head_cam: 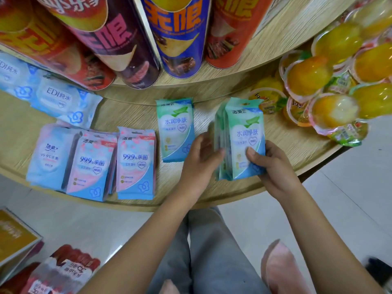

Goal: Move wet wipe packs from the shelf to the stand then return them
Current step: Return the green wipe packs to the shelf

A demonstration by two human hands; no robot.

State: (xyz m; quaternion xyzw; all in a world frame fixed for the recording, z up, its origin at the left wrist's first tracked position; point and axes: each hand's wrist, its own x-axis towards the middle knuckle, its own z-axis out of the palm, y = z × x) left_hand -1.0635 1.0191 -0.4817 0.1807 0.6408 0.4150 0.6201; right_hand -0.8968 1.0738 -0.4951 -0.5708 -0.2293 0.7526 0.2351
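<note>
We hold a stack of green wipe packs [244, 141] upright between left hand [201, 153] and right hand [273, 166], both gripping it, just above the shelf [131, 115]. One green pack [176, 130] lies flat beside it, so the moving looks partway done.

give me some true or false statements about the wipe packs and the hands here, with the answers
1. The right hand grips a stack of green packs, thumb on the front one. True.
2. A single green pack lies on the shelf, left of the held stack. True.
3. The left hand holds a pink pack. False: the left hand is at the green stack's left side, and the pink packs lie untouched.
4. The jelly cups sit left of the wipes. False: the jelly cups are on the right.
5. Chip cans stand on the tier above. True.
</note>
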